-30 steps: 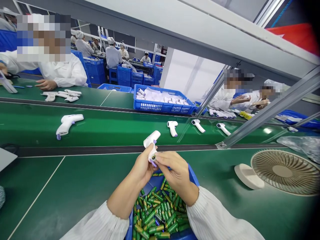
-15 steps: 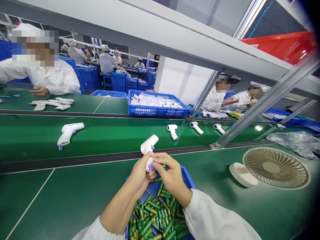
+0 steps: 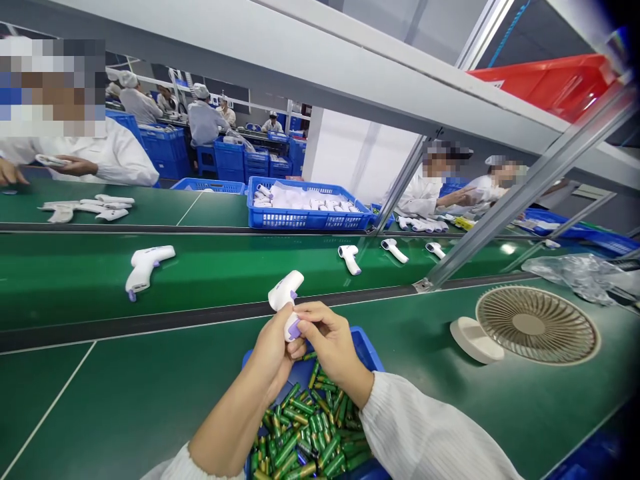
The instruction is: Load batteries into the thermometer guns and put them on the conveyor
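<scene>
A white thermometer gun (image 3: 285, 291) with purple parts is held upright over a blue tray (image 3: 369, 352) of green and gold batteries (image 3: 320, 427). My left hand (image 3: 274, 347) is wrapped round its handle from the left. From the right, my right hand (image 3: 333, 340) pinches with thumb and fingers at the purple piece (image 3: 294, 328) near the handle's lower end. Beyond, on the green belt (image 3: 240, 267), lie a thermometer gun (image 3: 145, 267) at the left and several more at the right, one of them (image 3: 349, 259) nearest the middle.
A fan (image 3: 529, 325) lies at the right beside a plastic bag (image 3: 575, 273). Across the belt stands a blue basket (image 3: 305, 219) of white parts. A slanted metal post (image 3: 505, 193) rises at the right. Several people in white sit beyond; one at the left holds a white piece.
The view has shifted slightly. The thermometer guns on the belt have moved a little to the right relative to the bench. Both my hands keep their hold, and the left person's hand now has a white piece.
</scene>
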{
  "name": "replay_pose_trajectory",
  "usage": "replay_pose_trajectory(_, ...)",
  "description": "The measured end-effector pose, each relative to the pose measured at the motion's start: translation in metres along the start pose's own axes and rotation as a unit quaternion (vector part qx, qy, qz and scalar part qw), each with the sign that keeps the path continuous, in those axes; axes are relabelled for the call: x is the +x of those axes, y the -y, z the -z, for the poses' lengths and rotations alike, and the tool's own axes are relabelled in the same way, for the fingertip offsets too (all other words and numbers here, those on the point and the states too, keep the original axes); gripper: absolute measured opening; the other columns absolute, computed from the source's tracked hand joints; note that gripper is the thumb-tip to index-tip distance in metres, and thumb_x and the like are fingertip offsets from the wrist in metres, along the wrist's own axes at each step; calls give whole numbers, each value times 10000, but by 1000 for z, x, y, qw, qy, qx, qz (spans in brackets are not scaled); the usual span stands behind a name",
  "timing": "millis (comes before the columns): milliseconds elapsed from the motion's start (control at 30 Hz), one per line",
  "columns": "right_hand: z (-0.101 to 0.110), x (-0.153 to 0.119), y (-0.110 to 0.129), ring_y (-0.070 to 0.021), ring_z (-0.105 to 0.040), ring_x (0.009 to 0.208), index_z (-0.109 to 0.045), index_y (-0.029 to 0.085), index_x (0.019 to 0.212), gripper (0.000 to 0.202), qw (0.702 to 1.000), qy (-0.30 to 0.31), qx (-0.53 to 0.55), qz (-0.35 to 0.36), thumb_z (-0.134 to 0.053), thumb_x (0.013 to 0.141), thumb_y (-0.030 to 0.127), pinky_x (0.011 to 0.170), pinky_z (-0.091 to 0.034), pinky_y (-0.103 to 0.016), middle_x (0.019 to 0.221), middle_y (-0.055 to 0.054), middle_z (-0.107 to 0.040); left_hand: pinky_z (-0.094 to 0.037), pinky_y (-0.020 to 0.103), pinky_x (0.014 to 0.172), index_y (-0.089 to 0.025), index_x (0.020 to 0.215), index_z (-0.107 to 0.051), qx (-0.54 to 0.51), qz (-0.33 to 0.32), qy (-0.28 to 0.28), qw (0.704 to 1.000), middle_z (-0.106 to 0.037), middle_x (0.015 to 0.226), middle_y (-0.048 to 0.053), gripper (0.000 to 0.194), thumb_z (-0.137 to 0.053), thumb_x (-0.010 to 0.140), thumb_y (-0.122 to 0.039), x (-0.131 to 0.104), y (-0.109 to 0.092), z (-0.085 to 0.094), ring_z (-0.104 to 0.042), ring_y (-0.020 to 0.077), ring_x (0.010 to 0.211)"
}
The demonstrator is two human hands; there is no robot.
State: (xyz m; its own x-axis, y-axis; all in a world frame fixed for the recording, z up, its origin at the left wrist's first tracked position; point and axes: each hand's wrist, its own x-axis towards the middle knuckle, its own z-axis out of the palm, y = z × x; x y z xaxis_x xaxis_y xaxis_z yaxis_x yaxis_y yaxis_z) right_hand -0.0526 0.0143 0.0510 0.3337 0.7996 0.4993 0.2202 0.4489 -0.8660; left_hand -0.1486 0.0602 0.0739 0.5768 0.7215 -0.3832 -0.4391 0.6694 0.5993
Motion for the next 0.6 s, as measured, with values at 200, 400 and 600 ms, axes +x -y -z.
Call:
replay_pose_trajectory(200,0,-2,1,-218,-643,1006,-722,216,933,124,995,22,-99,15,-613,905,268,902,-505,-382,1067,-81,-692,-199,191,395,-168,872,-528,169,-83,-30,982,-410,492,-71,390,-706,739,-489,12,-13,15,-306,62,348)
replay_pose_trajectory(400,-2,-12,5,-149,-618,617,-693,195,982,175,981,54,-183,21,-530,943,245,557,-476,-241,765,-27,-683,-368,272,605,-156,1150,-521,644,-204,-134,725,-662,844,109,390,-609,843,-379,80,-55,39,-622,236,729)
replay_pose_trajectory(600,1,-14,3,-129,-575,543,-667,198,941,176,976,90,-197,14,-502,957,254,511,-417,-227,742,-10,-675,-393,345,822,-131,986,-622,701,-188,-216,653,-638,1062,183,245,-441,916,-280,131,-105,80,-578,305,1040)
